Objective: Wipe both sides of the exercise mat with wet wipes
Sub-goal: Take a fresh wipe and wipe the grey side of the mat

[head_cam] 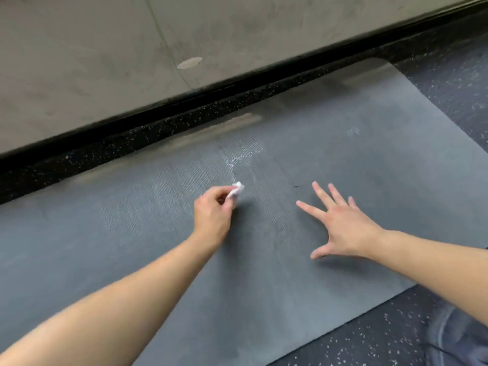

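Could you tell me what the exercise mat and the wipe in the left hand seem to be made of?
The exercise mat looks like matte grey foam or rubber, with a fine wavy ribbed texture. The wipe pinched in the left hand looks like thin white nonwoven cloth, crumpled; blur leaves that open.

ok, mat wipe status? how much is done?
Done: part of the upper face of the mat, going by the wet streaks near the middle. In hand: left hand pinches a balled wipe at the streaks; right hand is spread flat on the mat. Left: the dull areas towards both ends look unwiped, and the underside, since the mat lies flat.
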A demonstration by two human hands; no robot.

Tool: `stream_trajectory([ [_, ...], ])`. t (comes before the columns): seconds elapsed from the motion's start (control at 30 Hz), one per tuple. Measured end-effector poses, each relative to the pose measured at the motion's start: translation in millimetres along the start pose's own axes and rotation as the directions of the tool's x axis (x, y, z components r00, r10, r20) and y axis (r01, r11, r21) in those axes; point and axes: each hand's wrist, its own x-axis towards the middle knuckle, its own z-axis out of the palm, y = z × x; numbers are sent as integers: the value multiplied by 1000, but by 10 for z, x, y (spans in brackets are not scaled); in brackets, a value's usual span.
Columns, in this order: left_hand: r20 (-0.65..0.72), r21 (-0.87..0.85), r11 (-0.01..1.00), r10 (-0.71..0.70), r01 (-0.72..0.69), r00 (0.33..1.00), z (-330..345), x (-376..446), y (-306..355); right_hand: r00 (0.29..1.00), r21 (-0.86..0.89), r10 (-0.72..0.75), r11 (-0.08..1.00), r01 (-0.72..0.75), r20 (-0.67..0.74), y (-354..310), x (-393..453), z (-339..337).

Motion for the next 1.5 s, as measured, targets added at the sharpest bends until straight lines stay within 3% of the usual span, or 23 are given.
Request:
stream_trajectory([
  [0.07, -130, 85, 996, -10, 21, 992, -133, 825, 136, 991, -41, 79, 996, -75, 104, 69, 200, -159],
  [0.13, -176, 149, 988, -15, 42, 984, -226, 1463, 193, 979, -73, 114, 992, -102, 168, 66, 283, -139],
  [0.27, -159, 232, 968, -63, 99, 985, -137, 2042, 50, 977, -101, 122, 989, -106, 175, 86, 319, 23],
  [0.33, -137, 352, 934, -17, 65, 990, 3, 2030, -59, 979, -98, 112, 991, -96, 170, 120, 341, 28],
  [0.43, -34, 525, 843, 161, -119, 986, 141, 1745, -84, 979, -102, 111, 990, -94, 173, 126, 356, 32],
  [0.57, 202, 481, 782, 341, -396, 918, 225, 879, -304, 981, -109, 103, 990, -86, 167, 136, 338, 36],
  [0.63, 266, 422, 775, 390, -470, 882, 247, 405, -413, 980, -107, 100, 991, -83, 169, 129, 322, 2],
  [0.77, 254, 414, 805, 346, -425, 903, 263, 325, -333, 977, -80, 117, 991, -104, 176, 69, 264, -41],
  [0.93, 98, 320, 924, 187, -209, 978, 343, 202, -198, 969, 4, 86, 996, -89, 231, -92, -120, 228],
  [1.03, 133, 314, 931, 153, -188, 979, 540, -272, -187, 968, -11, 87, 996, -87, 234, -221, -444, 532],
  [1.1, 240, 299, 915, 201, -269, 950, 626, -660, -211, 970, 4, 107, 994, -111, 216, -288, -525, 681],
  [1.23, 462, 177, 872, 335, -456, 821, 670, -1366, -293, 979, 56, 138, 987, -148, 147, -337, -497, 818],
  [1.4, 454, 158, 885, 328, -437, 829, 694, -1474, -311, 988, 33, 99, 994, -103, 120, -342, -622, 868],
  [1.5, 526, 97, 876, 358, -472, 772, 705, -1827, -381, 991, -15, 31, 999, -29, 128, -356, -837, 1025],
])
